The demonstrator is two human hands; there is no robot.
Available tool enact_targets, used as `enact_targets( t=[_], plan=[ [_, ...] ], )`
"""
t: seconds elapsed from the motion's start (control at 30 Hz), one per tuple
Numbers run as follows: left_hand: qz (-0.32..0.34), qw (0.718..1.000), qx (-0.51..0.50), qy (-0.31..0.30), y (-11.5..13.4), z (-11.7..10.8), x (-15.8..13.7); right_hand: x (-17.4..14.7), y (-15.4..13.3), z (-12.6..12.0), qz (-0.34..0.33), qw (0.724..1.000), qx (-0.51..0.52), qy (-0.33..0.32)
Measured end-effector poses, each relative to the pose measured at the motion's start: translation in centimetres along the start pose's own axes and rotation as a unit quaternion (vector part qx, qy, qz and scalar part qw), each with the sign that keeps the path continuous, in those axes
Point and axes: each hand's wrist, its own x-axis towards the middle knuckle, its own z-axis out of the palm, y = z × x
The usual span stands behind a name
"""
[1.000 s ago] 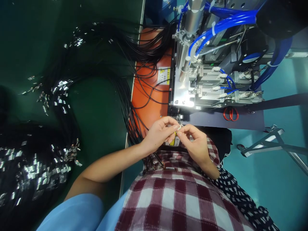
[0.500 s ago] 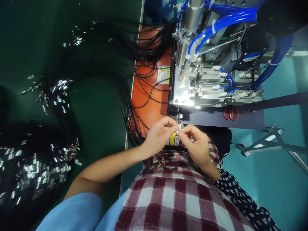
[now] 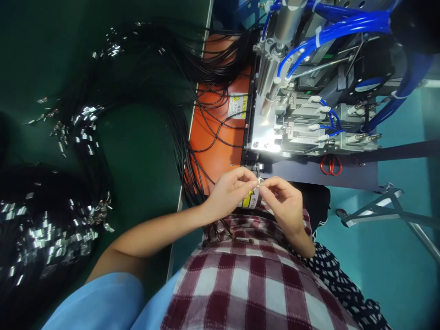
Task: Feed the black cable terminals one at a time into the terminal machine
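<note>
My left hand (image 3: 233,190) is closed in a pinch, thumb against fingertips, in front of the machine's front edge. My right hand (image 3: 285,206) pinches close beside it, and the fingertips of both hands nearly meet. Between them shows a small, thin, whitish piece (image 3: 259,182), too small to name. Just under the fingers lies a yellow and white label (image 3: 250,199). Right above the hands is the machine's metal plate (image 3: 263,137), with small metal fittings at its near edge.
Black cables (image 3: 178,151) with shiny ends run over the orange panel (image 3: 216,165) and the dark green table (image 3: 137,156) on the left. Blue air tubes (image 3: 340,25) cross the machine. Red-handled scissors (image 3: 331,165) lie on the grey plate at right, near a metal stand leg (image 3: 367,211).
The view has shifted slightly, so the machine appears farther right. My right fingertips have moved a little to the right, while both hands keep their pinch.
</note>
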Motion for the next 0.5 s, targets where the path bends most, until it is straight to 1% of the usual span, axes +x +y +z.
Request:
enact_targets(
  t=[0.23, 0.4, 0.5],
  plan=[
    [-0.002, 1.000, -0.010, 0.004, -0.06, 0.11, 0.04, 0.04, 0.04, 0.55, 0.072, 0.995, 0.065, 0.009],
    [0.003, 1.000, -0.010, 0.012, -0.23, 0.19, -0.04, 0.18, 0.42, 0.47, 0.111, 0.983, 0.148, -0.013],
    [0.006, 1.000, -0.017, 0.016, -0.32, 0.26, -0.12, 0.27, 0.31, 0.45, 0.124, 0.976, 0.177, -0.021]
  ],
)
